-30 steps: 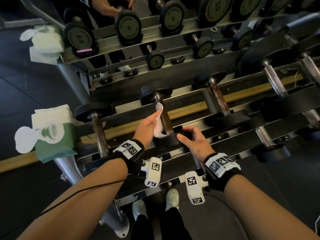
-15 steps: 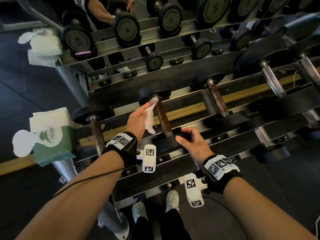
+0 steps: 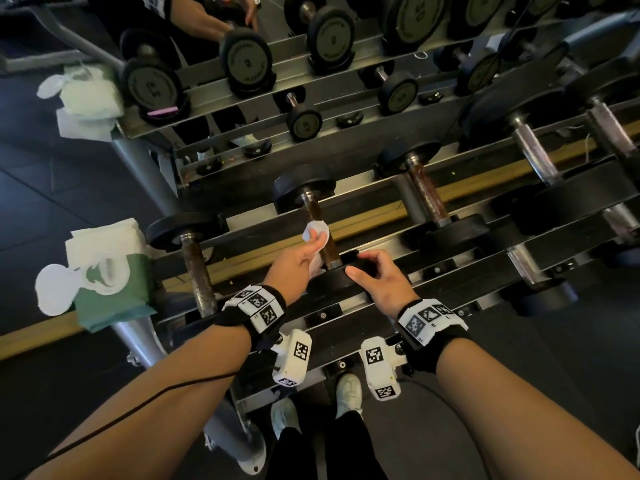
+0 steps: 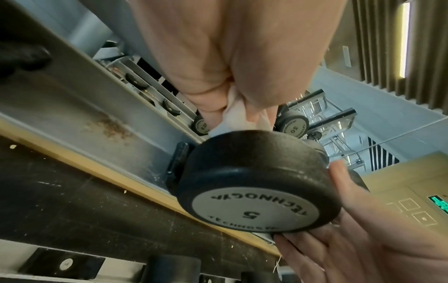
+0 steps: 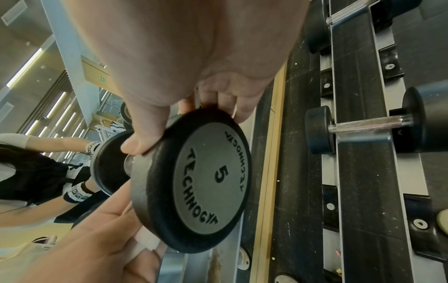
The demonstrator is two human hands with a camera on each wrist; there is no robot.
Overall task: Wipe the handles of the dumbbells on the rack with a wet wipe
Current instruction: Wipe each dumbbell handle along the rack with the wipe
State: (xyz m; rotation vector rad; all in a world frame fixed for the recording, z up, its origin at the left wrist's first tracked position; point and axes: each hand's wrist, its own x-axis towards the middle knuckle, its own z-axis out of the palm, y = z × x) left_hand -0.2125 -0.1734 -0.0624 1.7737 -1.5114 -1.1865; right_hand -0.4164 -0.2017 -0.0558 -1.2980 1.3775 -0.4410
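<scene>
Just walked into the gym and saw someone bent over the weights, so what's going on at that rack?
A person is cleaning dumbbell handles. Their left hand holds a white wet wipe against the brownish handle of the dumbbell marked 5, which sits on the rack. Their right hand grips that dumbbell's near end by its rim. An opened green pack of wipes sits at the rack's left end.

left hand (image 3: 297, 258) pinching, right hand (image 3: 379, 277) gripping
</scene>
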